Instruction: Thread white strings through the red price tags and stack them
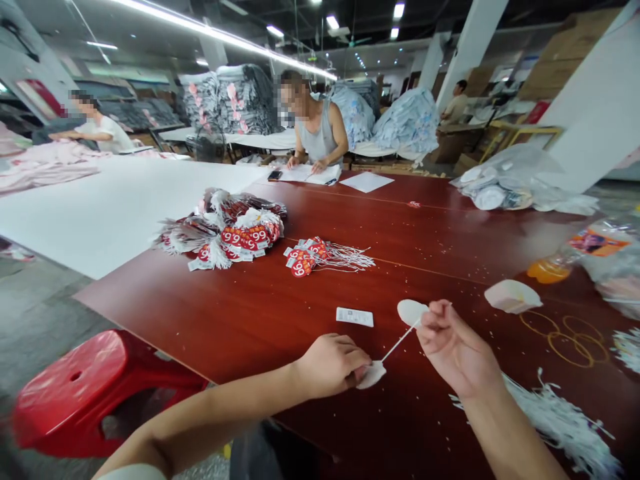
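Left hand point(333, 363) pinching tag point(371, 375) against table point(250, 313). Right hand point(450, 343) pinching string point(400, 341) tight – second tag point(411, 311) sitting just above fingers. Tag piles point(225, 230) lying well apart.

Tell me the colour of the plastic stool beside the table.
The plastic stool is bright red, seen best in the head view, lower left.

Red round tags point(302, 266) on the counter point(280, 313) show white "9.9"/"99" numerals; same digits on the bigger tag pile point(240, 237). Small white label point(355, 317) print too small to read.
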The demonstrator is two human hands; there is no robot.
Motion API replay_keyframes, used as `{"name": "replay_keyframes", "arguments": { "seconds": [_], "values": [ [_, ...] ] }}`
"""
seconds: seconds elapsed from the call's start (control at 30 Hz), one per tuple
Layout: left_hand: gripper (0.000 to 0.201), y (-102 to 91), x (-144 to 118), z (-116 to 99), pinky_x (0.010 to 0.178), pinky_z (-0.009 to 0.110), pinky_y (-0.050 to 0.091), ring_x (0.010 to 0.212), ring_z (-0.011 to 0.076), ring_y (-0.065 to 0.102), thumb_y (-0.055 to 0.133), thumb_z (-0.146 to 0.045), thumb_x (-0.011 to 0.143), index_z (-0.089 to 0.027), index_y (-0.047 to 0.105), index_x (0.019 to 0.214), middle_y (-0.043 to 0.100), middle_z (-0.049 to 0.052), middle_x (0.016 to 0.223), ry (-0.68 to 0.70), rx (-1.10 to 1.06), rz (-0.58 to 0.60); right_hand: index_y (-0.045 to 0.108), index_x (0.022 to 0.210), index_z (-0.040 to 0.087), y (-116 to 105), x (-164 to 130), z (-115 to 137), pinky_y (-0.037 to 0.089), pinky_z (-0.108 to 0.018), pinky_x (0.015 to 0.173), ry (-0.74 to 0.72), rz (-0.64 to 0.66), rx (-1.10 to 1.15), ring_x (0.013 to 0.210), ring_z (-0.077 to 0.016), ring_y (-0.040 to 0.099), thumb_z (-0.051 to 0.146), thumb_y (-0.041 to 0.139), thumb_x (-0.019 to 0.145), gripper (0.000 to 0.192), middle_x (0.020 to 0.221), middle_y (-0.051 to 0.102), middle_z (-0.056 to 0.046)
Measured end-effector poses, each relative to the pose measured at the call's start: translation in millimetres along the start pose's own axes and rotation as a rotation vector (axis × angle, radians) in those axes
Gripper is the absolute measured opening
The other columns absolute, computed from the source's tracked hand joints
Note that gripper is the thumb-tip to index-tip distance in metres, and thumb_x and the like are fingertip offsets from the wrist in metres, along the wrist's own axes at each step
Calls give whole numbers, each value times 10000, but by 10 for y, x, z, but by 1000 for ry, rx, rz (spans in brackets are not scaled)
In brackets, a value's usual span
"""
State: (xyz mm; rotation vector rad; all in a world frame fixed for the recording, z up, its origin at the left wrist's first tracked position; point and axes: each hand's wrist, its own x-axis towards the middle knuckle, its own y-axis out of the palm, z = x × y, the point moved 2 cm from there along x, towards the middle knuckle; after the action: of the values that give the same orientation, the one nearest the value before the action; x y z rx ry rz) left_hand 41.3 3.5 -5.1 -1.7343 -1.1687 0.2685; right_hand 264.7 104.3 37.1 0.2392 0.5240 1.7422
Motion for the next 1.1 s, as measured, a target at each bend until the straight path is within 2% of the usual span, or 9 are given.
{"name": "replay_keyframes", "arguments": {
  "seconds": [0.13, 0.3, 0.4, 0.5, 0.57, 0.67, 0.83, 0.97, 1.1],
  "values": [
    [270, -247, -189, 258, 884, 294, 520, 955, 183, 669, 531, -130, 892, -210, 682, 1101, 725, 52, 1065, -176, -328, -45, 697, 922, 315, 255, 280, -62, 595, -252, 721, 126, -71, 176, 1114, -179, 666, 193, 737, 804, 174, 1155, 725, 32],
    [226, -798, -296, 1213, 731, 285, 545, 801, 196, 669, 602, -262, 866, -106, 684, 1007, 720, 82, 895, -479, -664, -167, 667, 975, 252, 844, 705, -217, 603, -239, 833, 148, -19, 244, 1215, -184, 624, 148, 712, 796, 212, 1251, 700, -13],
    [242, -1160, -330, 1816, 761, 318, 558, 795, 214, 673, 618, -295, 834, -105, 709, 952, 716, 76, 852, -641, -467, -254, 622, 981, 253, 1107, 1020, -490, 598, -267, 875, 211, -49, 178, 1196, -175, 633, 192, 648, 844, 152, 1275, 682, -18],
    [330, -1327, -315, 2097, 1019, 413, 485, 1083, 271, 636, 550, -296, 875, -133, 698, 1121, 693, 120, 1129, -777, -149, -515, 577, 944, 258, 1240, 1316, -791, 596, -295, 874, 257, -107, 77, 1211, -176, 614, 222, 560, 887, 70, 1298, 650, -33],
    [451, -1238, -196, 2121, 1136, 467, 370, 1289, 301, 509, 520, -362, 917, -146, 602, 1304, 571, 157, 1361, -844, -12, -636, 566, 927, 255, 1315, 1480, -924, 592, -320, 870, 270, -105, 33, 1219, -189, 601, 236, 522, 895, 58, 1292, 636, -52],
    [739, -940, 159, 2079, 1192, 550, 239, 1463, 346, 273, 579, -577, 889, -178, 401, 1485, 315, 171, 1574, -918, 207, -565, 568, 972, 264, 1371, 1604, -911, 588, -347, 842, 269, -89, -40, 1150, -202, 629, 274, 526, 892, 91, 1237, 641, -65],
    [891, -665, 649, 2092, 1197, 555, 212, 1489, 368, 191, 484, -709, 890, -141, 266, 1542, 205, 190, 1613, -866, 407, -425, 637, 1075, 254, 698, 1245, -222, 540, -274, 721, 177, -36, -275, 879, -184, 681, 304, 711, 801, 288, 1069, 700, -56],
    [889, -637, 724, 2233, 1194, 531, 243, 1476, 358, 226, 473, -712, 898, -132, 270, 1540, 231, 189, 1605, -775, 421, -444, 730, 882, 214, -189, 499, 370, 424, -255, 613, 57, 98, -1359, 708, -172, 632, 375, 683, 799, 187, 826, 721, -35],
    [859, -670, 665, 2191, 1179, 575, 237, 1461, 382, 241, 507, -664, 912, -98, 293, 1522, 253, 224, 1585, -711, 387, -499, 748, 796, 258, -592, 79, 400, 349, -268, 560, 330, 40, -1764, 701, -195, 646, 341, 676, 756, 117, 816, 735, -22]
  ]
}}
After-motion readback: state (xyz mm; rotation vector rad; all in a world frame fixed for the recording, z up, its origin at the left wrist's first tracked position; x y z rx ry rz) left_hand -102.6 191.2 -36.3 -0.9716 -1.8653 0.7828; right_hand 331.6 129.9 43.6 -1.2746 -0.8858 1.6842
